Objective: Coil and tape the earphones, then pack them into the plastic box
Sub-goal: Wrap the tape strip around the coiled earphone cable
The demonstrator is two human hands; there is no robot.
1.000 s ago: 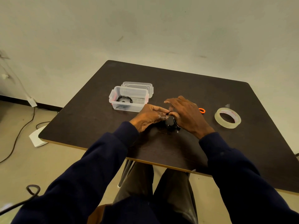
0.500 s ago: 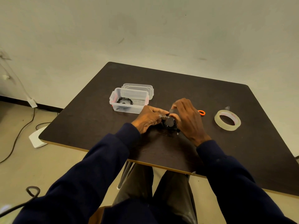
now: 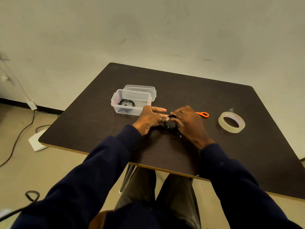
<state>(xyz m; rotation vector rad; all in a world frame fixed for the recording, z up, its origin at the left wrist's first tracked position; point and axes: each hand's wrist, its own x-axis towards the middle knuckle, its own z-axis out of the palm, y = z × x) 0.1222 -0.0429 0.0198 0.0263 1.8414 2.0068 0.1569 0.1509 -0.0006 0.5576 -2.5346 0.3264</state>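
A black coil of earphones (image 3: 170,124) lies on the dark table (image 3: 189,90) between my two hands. My left hand (image 3: 151,119) pinches its left side with the forefinger stretched out. My right hand (image 3: 189,123) grips its right side and hides part of it. A clear plastic box (image 3: 131,103) stands open just beyond my left hand, with another black coiled earphone (image 3: 126,102) inside. Its clear lid (image 3: 140,89) leans behind it. A roll of clear tape (image 3: 231,121) lies flat to the right.
Orange-handled scissors (image 3: 203,114) poke out from behind my right hand. Cables (image 3: 19,134) and a white object (image 3: 36,141) lie on the floor left of the table. The table's near edge runs just above my knees.
My right hand has lowered over the coil, with its fingers curled down on the top. My left forefinger has straightened out. The coil stays at the same spot.
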